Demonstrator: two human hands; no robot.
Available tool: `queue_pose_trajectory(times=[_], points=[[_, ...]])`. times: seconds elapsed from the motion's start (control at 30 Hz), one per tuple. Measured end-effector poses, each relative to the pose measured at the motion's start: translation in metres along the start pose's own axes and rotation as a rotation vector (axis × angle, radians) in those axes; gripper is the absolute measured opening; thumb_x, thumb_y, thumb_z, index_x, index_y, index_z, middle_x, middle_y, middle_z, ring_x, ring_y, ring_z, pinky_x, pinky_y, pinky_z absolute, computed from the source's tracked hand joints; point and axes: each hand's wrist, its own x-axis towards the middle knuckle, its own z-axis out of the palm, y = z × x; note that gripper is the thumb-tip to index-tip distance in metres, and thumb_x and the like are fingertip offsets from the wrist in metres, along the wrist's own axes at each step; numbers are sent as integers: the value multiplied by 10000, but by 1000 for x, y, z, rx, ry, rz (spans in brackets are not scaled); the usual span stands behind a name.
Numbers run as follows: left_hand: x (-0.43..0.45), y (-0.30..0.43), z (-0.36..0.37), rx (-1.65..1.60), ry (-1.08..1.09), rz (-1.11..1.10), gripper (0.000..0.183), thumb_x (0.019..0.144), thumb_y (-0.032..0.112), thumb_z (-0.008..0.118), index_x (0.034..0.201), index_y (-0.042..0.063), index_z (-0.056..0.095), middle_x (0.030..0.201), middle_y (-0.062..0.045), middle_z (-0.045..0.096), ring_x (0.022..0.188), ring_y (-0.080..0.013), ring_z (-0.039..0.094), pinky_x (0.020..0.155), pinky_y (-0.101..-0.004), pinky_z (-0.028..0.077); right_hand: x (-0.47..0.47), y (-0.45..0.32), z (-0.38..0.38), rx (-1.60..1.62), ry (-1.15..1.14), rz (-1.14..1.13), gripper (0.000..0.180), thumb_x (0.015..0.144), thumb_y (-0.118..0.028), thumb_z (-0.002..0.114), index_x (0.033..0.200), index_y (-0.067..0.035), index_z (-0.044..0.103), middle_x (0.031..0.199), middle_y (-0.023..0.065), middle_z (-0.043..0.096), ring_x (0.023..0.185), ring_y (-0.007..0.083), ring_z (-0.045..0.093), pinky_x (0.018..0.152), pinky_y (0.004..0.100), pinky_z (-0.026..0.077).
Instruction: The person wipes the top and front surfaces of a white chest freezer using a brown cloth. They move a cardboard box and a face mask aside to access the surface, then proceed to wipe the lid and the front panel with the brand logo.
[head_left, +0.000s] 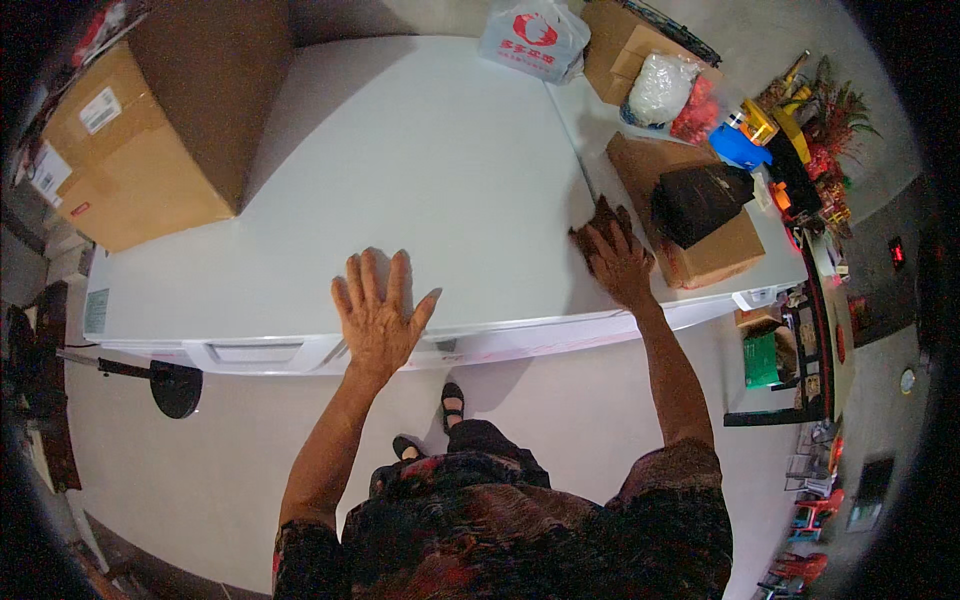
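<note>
My left hand (375, 322) lies flat with its fingers spread on the white lid of a chest freezer (450, 172), near the front edge. It holds nothing. Farther right, my right hand (619, 262) presses down on a dark, crumpled cloth (581, 241) beside a seam in the white top. The fingers of that hand cover part of the cloth. Just right of it lies a cardboard box (709, 259) with a black plastic bag (697, 206) on top. A recessed handle (255, 352) shows on the freezer's front, left of my left forearm.
A large cardboard box (150, 172) stands at the left end. Toward the back are a white plastic bag (536, 41), another cardboard box (607, 49) and a clear bag of white items (660, 90). A blue item (739, 146) lies at right. A black round-based stand (176, 390) is below left.
</note>
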Motion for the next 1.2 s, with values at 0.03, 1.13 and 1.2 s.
queue_pose_trajectory(times=[0.03, 1.13, 1.2], points=[[-2, -4, 0, -2, 6, 16, 650, 866, 556, 525, 1362, 150, 417, 1367, -242, 345, 1277, -423, 312, 996, -610, 259, -13, -13, -16, 29, -16, 9, 524, 891, -386, 491, 1399, -327, 377, 1448, 115, 327, 1162, 367, 397, 927, 618, 292], [-39, -130, -26, 68, 45, -204, 580, 844, 534, 566, 1329, 229, 472, 1409, -106, 387, 1323, -304, 310, 1042, -536, 250, 45, -240, -110, 501, 64, -700, 360, 821, -248, 550, 1178, -206, 551, 1304, 57, 475, 1108, 277, 474, 885, 451, 415], [-42, -130, -27, 22, 40, -223, 596, 831, 571, 558, 1327, 250, 475, 1418, -104, 373, 1341, -316, 280, 1065, -555, 221, 37, -195, -100, 507, -60, -685, 419, 806, -220, 583, 1223, -200, 547, 1376, 67, 427, 1190, 302, 425, 940, 463, 371]])
